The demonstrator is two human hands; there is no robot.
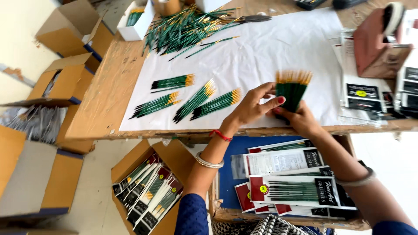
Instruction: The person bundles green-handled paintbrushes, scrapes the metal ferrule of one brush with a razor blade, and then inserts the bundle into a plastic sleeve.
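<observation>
Brushes (292, 89) in a fanned bunch, thin dark green handles with yellow-orange ends pointing up and away, held upright-ish over the near edge of the white paper sheet (270, 52) on the table (109, 100). Head view only. Left hand (254, 104) half closed, thumb and fingers pinching the left side of the bunch, painted nails visible, red thread and metal bangle on the wrist. Right hand (300, 119) curled under and behind the bunch, gripping its lower end; fingers mostly hidden by the handles, bangle on that forearm too. Both hands touch the same bunch. On the paper to the left, four small sorted bundles (191, 98) of the same green brushes lie flat, apart from each other, tips toward upper right. Far end of the paper: large loose heap of brushes (187, 28), scissors (252, 18) just beside it. White box (137, 21) with more brushes at the table's far left corner. Right side of the table: brown tape dispenser (376, 43) and a stack of black-and-white packet cards (361, 93). Below the table edge, a box of packed brush sets (291, 182) with red and black cards near the person's lap, and an open carton (148, 191) on the floor holding more packed sets. Other cartons (61, 82) at left, contents unclear.
</observation>
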